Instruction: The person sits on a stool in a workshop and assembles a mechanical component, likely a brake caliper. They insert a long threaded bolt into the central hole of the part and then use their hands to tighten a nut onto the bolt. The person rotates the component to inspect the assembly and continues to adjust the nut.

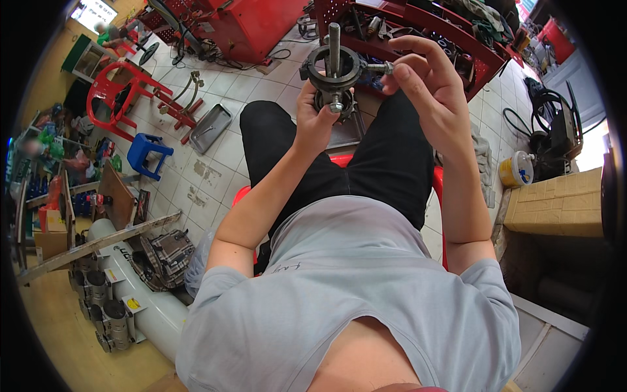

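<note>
My left hand (315,121) is closed round the underside of a dark metal ring-shaped clamp (354,70), held up above my knees. A bare metal rod (334,49) stands up out of the ring's opening. One bolt (336,104) points toward me at the ring's near side. Another bolt (382,67) sticks out to the right. Beside that bolt's end is my right hand (431,88), its thumb close to the bolt head and its index finger raised and apart. Whether the thumb touches the bolt, I cannot tell.
Ahead stands a red tool cart (477,72) loaded with tools and parts. On the tiled floor to the left are a red plastic chair (108,88), a blue stool (147,153) and a grey metal tray (212,127). A bucket (516,168) stands at the right.
</note>
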The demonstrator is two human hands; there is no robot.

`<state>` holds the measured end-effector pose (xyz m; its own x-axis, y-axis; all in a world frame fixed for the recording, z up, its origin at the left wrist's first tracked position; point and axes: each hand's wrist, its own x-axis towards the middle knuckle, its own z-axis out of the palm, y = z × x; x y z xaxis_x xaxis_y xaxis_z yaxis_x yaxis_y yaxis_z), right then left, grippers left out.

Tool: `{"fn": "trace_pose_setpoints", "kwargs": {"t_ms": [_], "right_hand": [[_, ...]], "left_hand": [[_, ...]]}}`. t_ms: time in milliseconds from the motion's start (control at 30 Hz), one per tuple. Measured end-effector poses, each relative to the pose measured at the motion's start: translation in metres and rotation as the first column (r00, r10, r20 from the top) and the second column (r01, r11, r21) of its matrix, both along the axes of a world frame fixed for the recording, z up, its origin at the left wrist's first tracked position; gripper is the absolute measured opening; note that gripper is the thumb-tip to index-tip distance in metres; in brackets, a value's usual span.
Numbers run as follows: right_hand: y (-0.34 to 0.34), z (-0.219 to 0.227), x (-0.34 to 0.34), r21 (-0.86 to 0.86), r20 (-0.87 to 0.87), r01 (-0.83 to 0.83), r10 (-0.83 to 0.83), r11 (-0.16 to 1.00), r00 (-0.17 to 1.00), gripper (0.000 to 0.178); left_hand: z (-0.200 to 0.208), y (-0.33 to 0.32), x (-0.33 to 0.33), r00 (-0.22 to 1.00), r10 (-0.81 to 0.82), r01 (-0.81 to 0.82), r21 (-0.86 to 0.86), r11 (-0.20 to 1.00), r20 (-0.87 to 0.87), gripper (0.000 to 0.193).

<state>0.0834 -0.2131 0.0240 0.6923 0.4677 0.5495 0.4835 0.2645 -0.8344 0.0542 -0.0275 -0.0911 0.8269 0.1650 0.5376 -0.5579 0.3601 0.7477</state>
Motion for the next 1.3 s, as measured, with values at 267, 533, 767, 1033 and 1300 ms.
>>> {"fn": "trace_pose_setpoints", "kwargs": {"t_ms": [267,533,767,1033,1300], "right_hand": [[0.002,-0.002,0.003,-0.053,0.273,0.108,-0.09,0.993,0.958,0.024],[-0.001,-0.001,0.002,-0.021,0.026,-0.014,0.015,1.0,1.0,0.022],[0.003,0.0,-0.002,-0.019,0.029,0.055,-0.054,0.998,0.998,0.021],[0.009,-0.006,0.003,0.048,0.114,0.009,-0.014,0.999,0.993,0.025],[-0.004,-0.004,0.011,-0.137,-0.201,-0.136,0.107,0.981,0.974,0.031]], "left_hand": [[0.002,0.001,0.0,1.0,-0.021,0.02,-0.028,0.999,-0.013,0.078],[-0.003,0.003,0.001,1.0,-0.014,0.015,0.046,0.999,-0.013,0.077],[0.001,0.001,-0.002,0.999,-0.033,0.033,0.003,0.999,-0.03,0.077],[-0.002,0.001,0.0,0.999,-0.045,0.045,-0.005,0.999,-0.019,0.076],[-0.007,0.004,0.003,1.0,-0.025,0.024,0.022,0.999,0.016,0.076]]}}
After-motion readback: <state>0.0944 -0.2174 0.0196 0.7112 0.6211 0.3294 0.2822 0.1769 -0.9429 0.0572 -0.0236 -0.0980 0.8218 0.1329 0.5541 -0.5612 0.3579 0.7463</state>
